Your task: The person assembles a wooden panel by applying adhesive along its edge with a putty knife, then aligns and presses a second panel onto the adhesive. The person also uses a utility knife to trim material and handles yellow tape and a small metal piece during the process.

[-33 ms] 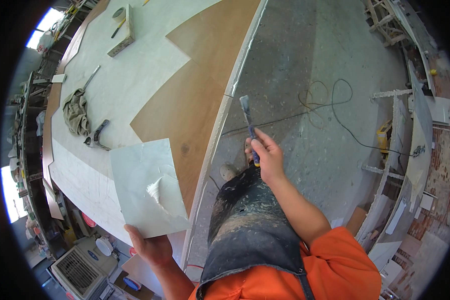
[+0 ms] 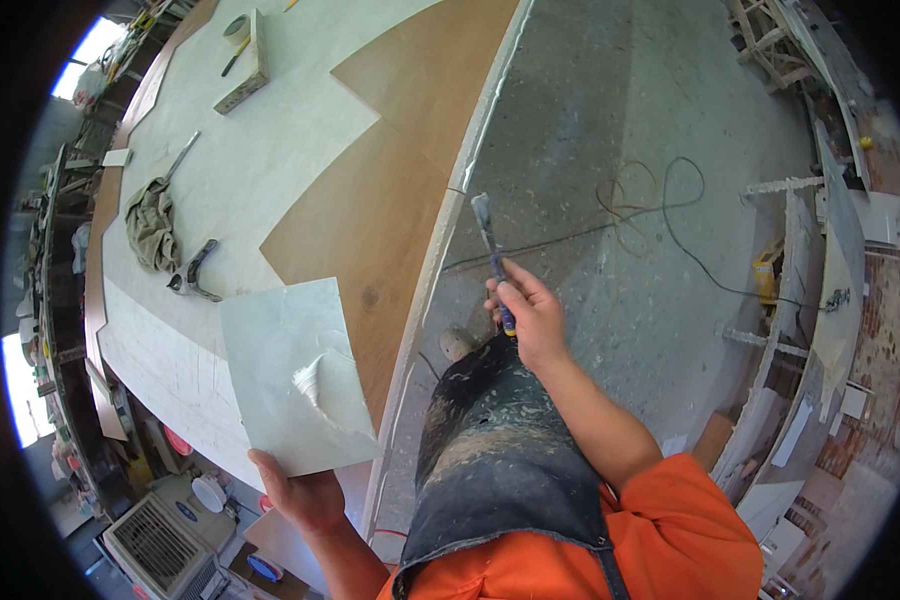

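Here the workbench (image 2: 270,170) fills the upper left, a long pale top with a bare brown wood patch along its near edge. Everything else sits relative to it. On its far end lie a wooden block (image 2: 245,65) and a roll of tape (image 2: 236,27); toward its left side, a crumpled rag (image 2: 152,222) and a small dark tool (image 2: 194,272). To its right is grey concrete floor (image 2: 610,180) with a thin black cable (image 2: 670,215) looping across it.

Over the bench's near corner hangs a square pale tile (image 2: 295,375), with a dab of white paste near its lower right corner. The left hand (image 2: 305,495) holds it by the bottom edge, thumb on top, fingers pinched shut on the tile.

Just off the bench's right edge, above the floor, the right hand (image 2: 532,320) is wrapped tightly round the blue handle of a putty knife (image 2: 490,240). Its long axis runs up and away from the knuckles, blade tip farthest out. The tile lies left of that blade, across the bench edge, so the right hand with the knife is the nearer one to the paste.
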### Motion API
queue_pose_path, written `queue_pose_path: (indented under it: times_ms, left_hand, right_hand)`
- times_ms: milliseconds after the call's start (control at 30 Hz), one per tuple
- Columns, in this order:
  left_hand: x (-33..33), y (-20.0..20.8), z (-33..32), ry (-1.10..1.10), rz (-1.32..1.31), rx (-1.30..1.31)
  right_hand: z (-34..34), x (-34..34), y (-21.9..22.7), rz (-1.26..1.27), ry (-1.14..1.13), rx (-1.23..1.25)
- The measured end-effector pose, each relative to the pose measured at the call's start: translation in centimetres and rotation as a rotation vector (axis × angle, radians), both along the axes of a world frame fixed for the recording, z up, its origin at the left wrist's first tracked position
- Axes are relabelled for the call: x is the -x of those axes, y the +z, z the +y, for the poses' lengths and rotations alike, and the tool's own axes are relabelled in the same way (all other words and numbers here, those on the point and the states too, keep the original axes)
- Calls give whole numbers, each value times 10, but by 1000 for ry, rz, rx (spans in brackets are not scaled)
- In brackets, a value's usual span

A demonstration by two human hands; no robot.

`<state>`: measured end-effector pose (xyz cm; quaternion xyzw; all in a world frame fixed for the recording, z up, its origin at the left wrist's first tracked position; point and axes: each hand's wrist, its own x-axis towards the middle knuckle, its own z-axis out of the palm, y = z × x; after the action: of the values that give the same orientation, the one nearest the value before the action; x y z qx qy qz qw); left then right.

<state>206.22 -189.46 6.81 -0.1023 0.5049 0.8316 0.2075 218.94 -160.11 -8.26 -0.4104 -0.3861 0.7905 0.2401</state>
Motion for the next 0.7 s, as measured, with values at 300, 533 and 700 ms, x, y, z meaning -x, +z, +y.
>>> queue_pose_path:
  times_ms: [300, 533, 700]
  left_hand:
    - [-2, 5, -11, 11, 3, 44]
    - [-5, 6, -7, 103, 22, 200]
    - [-5, 4, -19, 39, 17, 79]
  right_hand:
    - [-22, 32, -13, 58, -18, -10]
    - [-45, 37, -29, 25, -52, -58]
    - [-57, 27, -38, -13, -79, -63]
